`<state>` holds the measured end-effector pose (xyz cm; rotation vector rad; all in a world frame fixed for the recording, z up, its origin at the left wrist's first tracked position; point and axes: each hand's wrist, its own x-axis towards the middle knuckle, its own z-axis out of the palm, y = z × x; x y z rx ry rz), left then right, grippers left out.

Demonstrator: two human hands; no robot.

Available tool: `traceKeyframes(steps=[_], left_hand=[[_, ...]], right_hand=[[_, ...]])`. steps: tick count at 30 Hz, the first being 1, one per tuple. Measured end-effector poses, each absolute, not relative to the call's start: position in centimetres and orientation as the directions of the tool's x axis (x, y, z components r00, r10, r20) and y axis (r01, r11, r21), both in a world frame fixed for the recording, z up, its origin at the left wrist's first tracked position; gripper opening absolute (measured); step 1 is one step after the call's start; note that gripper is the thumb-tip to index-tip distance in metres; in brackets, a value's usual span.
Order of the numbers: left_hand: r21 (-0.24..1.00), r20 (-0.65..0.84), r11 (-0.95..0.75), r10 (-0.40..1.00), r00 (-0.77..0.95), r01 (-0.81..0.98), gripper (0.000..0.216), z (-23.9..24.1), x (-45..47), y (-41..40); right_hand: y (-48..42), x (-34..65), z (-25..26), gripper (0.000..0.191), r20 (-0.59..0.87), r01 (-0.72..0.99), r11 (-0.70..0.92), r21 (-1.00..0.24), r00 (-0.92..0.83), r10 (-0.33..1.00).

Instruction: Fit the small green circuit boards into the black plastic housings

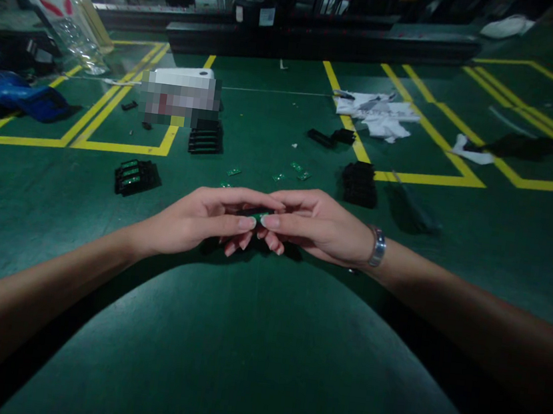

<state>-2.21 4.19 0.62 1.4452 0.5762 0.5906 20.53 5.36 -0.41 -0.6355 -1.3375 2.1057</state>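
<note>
Over a dark green worktop (250, 338), the left hand (199, 219) and right hand (312, 221), curled together, pinch a small green circuit board (258, 217); toward the far edge, loose green boards (279, 177) seem left to do, while leftward, a black slotted plastic block (131, 177) already holds some.

fingers (226, 226) partly hide the green piece (258, 217), its details too small to tell.

The forearms (63, 281) angle inward, the left hand (205, 215) and right hand (322, 225) meeting, fingers (232, 246) curled, thumbs (226, 226) nearly tip to tip.
</note>
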Motion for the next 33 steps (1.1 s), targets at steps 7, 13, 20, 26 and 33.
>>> traceKeyframes(steps=[7,13,20,26,33], left_hand=[[0.999,-0.019,0.043,0.685,0.728,-0.014,0.036,0.62,-2.23,4.15],[1.0,-0.005,0.017,0.678,0.735,-0.008,0.037,0.65,-2.2,4.18],[1.0,-0.01,0.02,0.686,0.727,-0.006,0.039,0.59,-2.2,4.27],[0.998,-0.01,0.051,0.693,0.721,-0.034,0.04,0.32,-2.2,4.23],[0.996,-0.003,0.063,0.698,0.716,-0.056,0.039,0.33,-2.21,4.23]], right_hand=[[5.34,20.46,-0.21,0.022,-0.079,-0.214,-0.34,-0.916,-0.734,0.674],[5.37,20.47,-0.22,0.025,-0.08,-0.218,-0.343,-0.914,-0.73,0.679],[5.36,20.43,-0.1,0.024,-0.093,-0.221,-0.36,-0.906,-0.727,0.681],[5.44,20.37,-0.15,0.022,-0.09,-0.229,-0.373,-0.899,-0.736,0.671],[5.51,20.6,-0.03,0.022,-0.106,-0.234,-0.408,-0.883,-0.746,0.658]])
